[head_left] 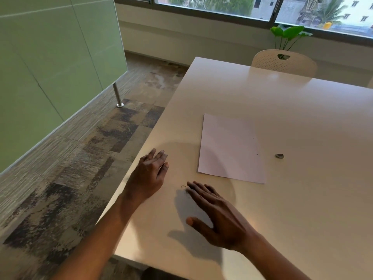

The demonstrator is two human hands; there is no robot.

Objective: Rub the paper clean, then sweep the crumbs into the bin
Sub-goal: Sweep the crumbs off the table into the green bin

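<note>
1. Head view: the paper lies flat on the bench, with a small grey eraser near its right edge.
2. Dark crumbs lie on the bench nearer the person than the paper, at the fingertips of the right hand, whose grip is wide and flat, holding nothing.
3. The left hand is by the bench's left edge, its grip wide and holding nothing.

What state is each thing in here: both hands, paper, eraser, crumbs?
paper: flat on the table, a few dark specks on it.
eraser: lying on the table right of the paper, untouched.
crumbs: small dark cluster on the table, just off the paper's near left corner.
left hand: open, fingers straight, by the table's left edge.
right hand: open, flat, fingertips at the crumbs.
</note>
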